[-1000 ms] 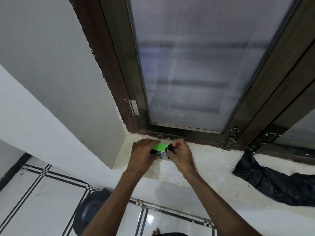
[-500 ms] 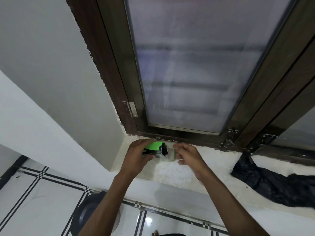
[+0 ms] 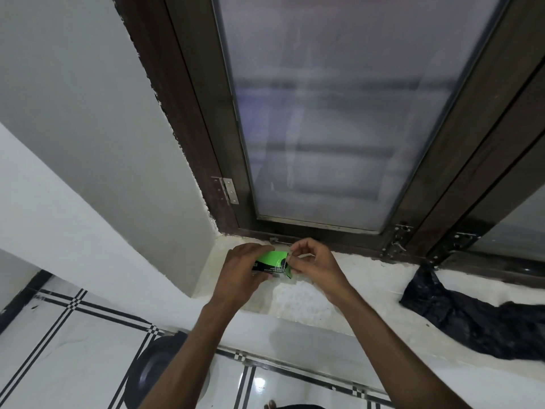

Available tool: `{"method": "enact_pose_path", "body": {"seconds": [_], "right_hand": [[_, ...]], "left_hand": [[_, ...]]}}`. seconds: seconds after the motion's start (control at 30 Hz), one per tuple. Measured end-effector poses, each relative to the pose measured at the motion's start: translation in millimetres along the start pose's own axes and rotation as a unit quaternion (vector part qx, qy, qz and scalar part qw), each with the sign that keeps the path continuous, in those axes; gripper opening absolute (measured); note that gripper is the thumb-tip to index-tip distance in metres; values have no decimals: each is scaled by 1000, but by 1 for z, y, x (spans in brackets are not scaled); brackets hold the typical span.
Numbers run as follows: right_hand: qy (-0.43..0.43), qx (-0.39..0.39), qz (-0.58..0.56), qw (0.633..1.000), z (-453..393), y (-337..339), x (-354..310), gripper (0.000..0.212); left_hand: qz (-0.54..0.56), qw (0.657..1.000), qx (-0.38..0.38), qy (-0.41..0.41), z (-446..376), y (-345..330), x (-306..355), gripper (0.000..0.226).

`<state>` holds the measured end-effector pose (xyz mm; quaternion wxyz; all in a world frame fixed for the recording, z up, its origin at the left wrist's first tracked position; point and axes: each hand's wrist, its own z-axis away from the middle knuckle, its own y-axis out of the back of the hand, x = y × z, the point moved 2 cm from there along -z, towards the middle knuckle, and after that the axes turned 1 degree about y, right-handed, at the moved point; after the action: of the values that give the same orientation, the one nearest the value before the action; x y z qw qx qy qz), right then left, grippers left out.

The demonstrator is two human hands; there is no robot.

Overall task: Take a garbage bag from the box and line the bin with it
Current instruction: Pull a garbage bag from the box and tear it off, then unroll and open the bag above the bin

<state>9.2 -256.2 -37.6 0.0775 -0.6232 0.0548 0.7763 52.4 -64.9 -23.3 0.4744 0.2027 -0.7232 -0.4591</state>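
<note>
A small green and black box is held just above the white window sill, near its left corner. My left hand wraps around the box's left part. My right hand is at the box's right end, with thumb and fingers pinched on the end flap. A crumpled black garbage bag lies on the sill far to the right, untouched. The dark round bin stands on the floor below the sill, partly hidden by my left forearm.
A frosted window in a dark wooden frame rises straight behind the sill, with a metal latch at its base. A white wall closes the left side. The floor has white tiles with black lines.
My right hand, which was slightly away from the box's open end half a second ago, has come back to it and pinches the flap. The left hand keeps its hold.
</note>
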Motion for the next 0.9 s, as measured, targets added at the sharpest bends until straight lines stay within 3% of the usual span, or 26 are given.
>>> {"method": "enact_pose_path", "body": {"seconds": [0.13, 0.27, 0.37, 0.57, 0.67, 0.77, 0.9], "right_hand": [[-1, 11, 7, 1000, -1, -14, 0, 39], [-33, -44, 17, 998, 2, -24, 5, 61], [-28, -30, 45, 998, 5, -25, 5, 62], [68, 102, 94, 988, 32, 23, -11, 36], [94, 214, 68, 970, 64, 81, -17, 25], [116, 376, 75, 916, 104, 165, -16, 19], [86, 553, 166, 812, 155, 281, 0, 20]], "left_hand": [[-60, 998, 0, -4, -1, -3, -4, 63], [-102, 994, -11, 36, 1, 0, -10, 58], [-117, 991, -26, 59, 3, 0, -8, 57], [-128, 991, -32, 17, -1, -3, 3, 80], [-15, 996, -6, -82, 0, -16, 49, 56], [49, 979, -75, -183, -5, -51, 122, 27], [66, 955, -140, -254, -13, -118, 212, 38]]}}
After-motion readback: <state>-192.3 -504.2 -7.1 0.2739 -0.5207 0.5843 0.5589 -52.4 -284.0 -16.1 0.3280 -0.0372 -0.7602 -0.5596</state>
